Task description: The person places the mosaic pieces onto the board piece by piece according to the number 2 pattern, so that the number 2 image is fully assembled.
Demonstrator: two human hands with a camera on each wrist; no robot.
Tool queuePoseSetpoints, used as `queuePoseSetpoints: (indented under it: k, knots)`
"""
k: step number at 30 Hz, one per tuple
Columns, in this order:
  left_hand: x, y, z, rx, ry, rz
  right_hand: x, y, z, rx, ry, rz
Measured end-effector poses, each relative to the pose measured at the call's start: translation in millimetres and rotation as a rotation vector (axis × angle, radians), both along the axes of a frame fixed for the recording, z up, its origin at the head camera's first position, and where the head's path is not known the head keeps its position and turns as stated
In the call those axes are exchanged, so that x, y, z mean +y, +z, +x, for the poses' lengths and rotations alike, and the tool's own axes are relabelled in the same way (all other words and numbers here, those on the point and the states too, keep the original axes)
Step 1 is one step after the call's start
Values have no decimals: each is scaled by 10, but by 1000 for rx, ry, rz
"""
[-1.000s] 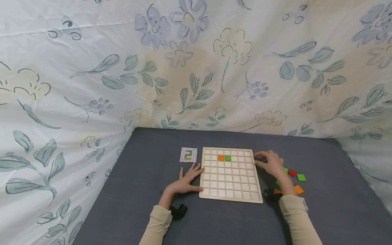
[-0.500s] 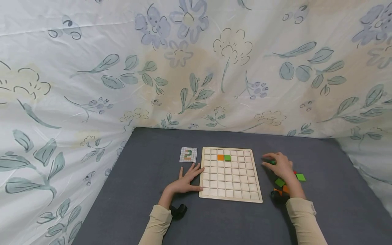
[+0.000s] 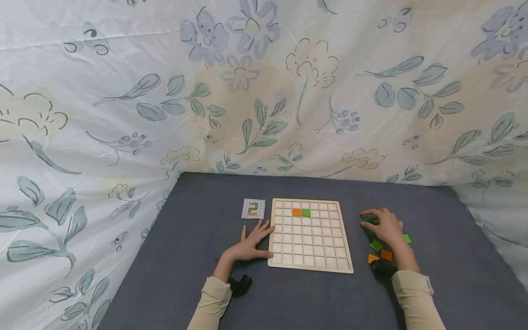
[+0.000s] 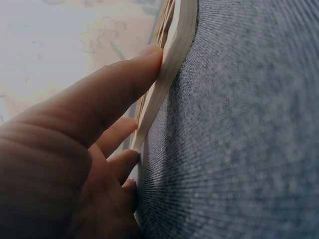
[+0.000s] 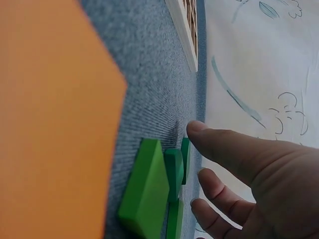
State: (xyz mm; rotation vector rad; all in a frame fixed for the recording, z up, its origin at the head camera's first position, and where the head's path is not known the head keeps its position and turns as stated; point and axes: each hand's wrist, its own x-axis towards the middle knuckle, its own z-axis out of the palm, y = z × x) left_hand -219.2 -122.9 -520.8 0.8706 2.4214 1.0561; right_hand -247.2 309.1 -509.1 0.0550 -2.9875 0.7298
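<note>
A wooden grid board lies mid-table, with an orange square tile and a green square tile in adjoining cells. My left hand rests against its left side, fingers spread; in the left wrist view the thumb lies along the wooden edge. Right of the board, my right hand pinches a dark green tile between thumb and fingers, low over the table. In the right wrist view the thumb tip meets a dark green tile, beside other green tiles; my index finger is mostly hidden.
A small pattern card lies left of the board. Below my right hand are loose orange tiles and a green tile; another green tile shows behind the wrist. A floral cloth hangs behind the table.
My right hand has moved right, away from the board's edge, and the dark green tile at its fingertips has shifted right with it. My left hand and the board have stayed put.
</note>
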Motion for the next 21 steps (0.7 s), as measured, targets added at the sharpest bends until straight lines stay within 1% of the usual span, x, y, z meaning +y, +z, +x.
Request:
queuePoseSetpoints:
  k: [3,6,13,18,21]
  knots:
    - [-12,1,15,16,-13,36,14,1,8,-8,6,-1]
    - [-20,-1,23,27,-18,49,25,8,19,-10,11,5]
    - [-3,-8,1,-12,17,-20,37,51,52,-37,-21,13]
    - [7,-21,-9,-15,21,-36,44,78,58,-61,-35,11]
    - [8,-19,-12,-13,20,-30,53,85,47,-76,-41,5]
